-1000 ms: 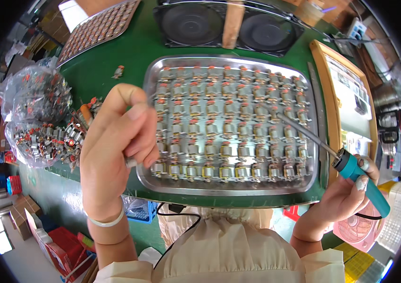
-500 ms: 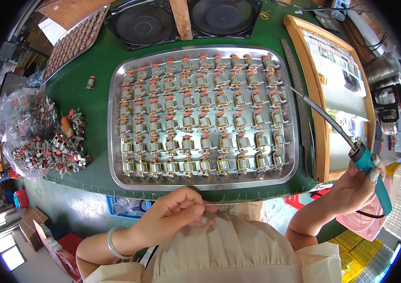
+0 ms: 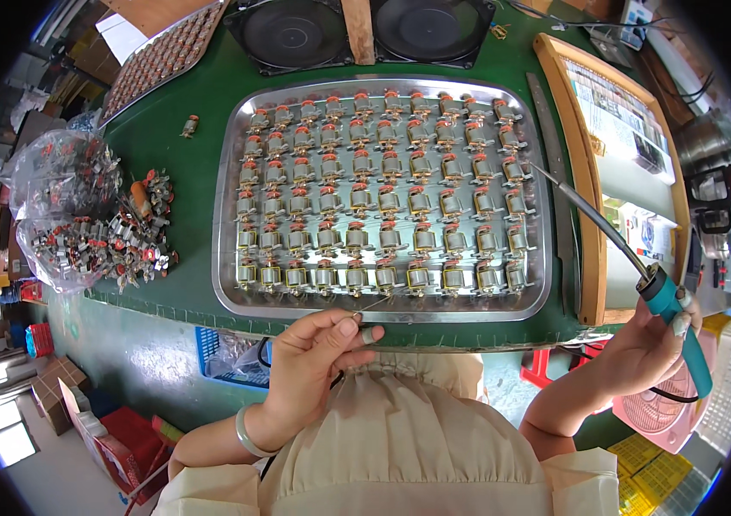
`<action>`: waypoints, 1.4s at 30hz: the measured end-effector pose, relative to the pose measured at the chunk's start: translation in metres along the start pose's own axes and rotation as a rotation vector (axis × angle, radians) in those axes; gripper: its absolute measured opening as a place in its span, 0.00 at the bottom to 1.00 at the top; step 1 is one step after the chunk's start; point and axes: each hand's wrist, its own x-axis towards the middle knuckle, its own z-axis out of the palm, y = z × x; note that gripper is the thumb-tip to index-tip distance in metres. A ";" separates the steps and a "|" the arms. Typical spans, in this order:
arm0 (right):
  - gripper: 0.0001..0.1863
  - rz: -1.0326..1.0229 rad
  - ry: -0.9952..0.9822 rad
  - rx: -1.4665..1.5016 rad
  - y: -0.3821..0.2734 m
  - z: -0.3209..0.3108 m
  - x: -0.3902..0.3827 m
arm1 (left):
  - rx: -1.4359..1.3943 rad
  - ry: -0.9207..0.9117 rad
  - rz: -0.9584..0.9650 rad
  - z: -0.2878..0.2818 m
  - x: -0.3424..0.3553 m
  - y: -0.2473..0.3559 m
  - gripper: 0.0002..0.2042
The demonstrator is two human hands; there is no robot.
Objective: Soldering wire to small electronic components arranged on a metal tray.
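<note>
A metal tray (image 3: 226, 202) carries rows of small silver parts with red-orange tops, like tiny motor rotors (image 3: 420, 199). My left hand (image 3: 314, 357) is at the tray's near edge, thumb and forefinger pinched on a thin wire, apparently solder wire (image 3: 374, 304), whose end reaches toward the front row. On the right, my right hand (image 3: 645, 348) grips the teal handle of a soldering iron (image 3: 663, 294). Its long shaft slants up and left, with the tip over the tray's right rim, apart from the wire.
Bagged loose parts (image 3: 95, 215) lie on the green table's left, near a single part (image 3: 190, 126). A second full tray (image 3: 163, 60) and two black square fans (image 3: 288, 36) stand at the back. A wood-framed panel (image 3: 591, 185) and a long metal strip (image 3: 562, 198) flank the tray's right.
My left hand has moved up and forward from my lap to the tray's near edge, bringing the wire over the front row. My right hand and the iron stay nearly still. The view has shifted slightly.
</note>
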 end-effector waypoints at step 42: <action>0.13 -0.016 -0.061 0.059 0.000 -0.002 -0.007 | 0.118 -0.118 0.108 -0.018 -0.021 -0.014 0.06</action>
